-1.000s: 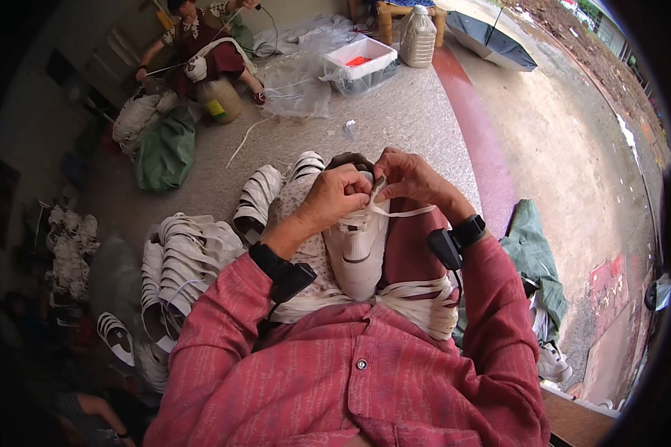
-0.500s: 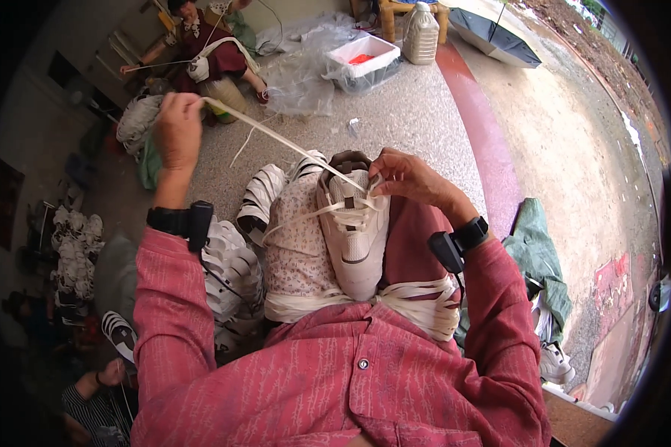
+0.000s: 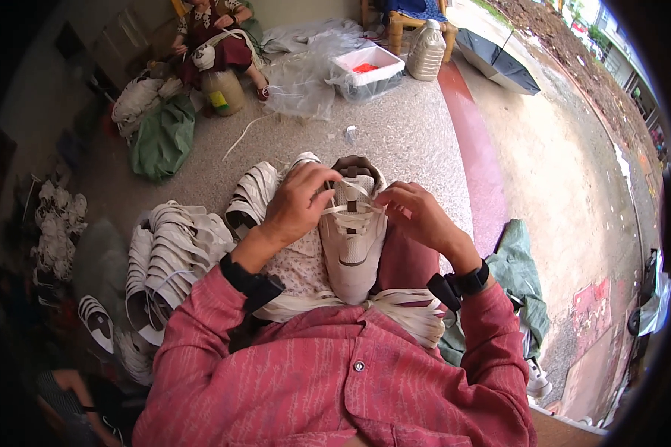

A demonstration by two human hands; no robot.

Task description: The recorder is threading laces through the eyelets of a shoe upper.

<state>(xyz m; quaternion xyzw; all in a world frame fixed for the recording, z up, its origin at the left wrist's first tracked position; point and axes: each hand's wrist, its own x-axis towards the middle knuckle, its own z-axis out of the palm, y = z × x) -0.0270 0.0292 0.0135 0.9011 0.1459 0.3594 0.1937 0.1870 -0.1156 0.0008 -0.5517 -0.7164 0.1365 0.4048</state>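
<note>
A white and beige sneaker (image 3: 347,249) with a brown collar lies between my thighs, its toe pointing toward me. A pale shoelace (image 3: 356,189) zigzags through its lower eyelets, and a length crosses the tongue near the collar. My left hand (image 3: 298,203) is closed at the shoe's left side, pinching the lace between thumb and forefinger. At the right eyelet row my right hand (image 3: 417,214) has thumb and forefinger pressed together on the lace. A bundle of spare laces (image 3: 410,311) lies across my right thigh. Part of the left eyelet row is hidden by my left fingers.
White shoes (image 3: 179,253) are piled at my left. Green sacks lie at the far left (image 3: 168,138) and at my right (image 3: 522,272). Ahead, a person (image 3: 220,41) sits handling a shoe, near a white box (image 3: 369,63), a plastic jug (image 3: 426,52) and an open umbrella (image 3: 498,59).
My left hand has come down and right from the far left, where it held the lace stretched out, to the sneaker. My right hand stays by the right eyelets.
</note>
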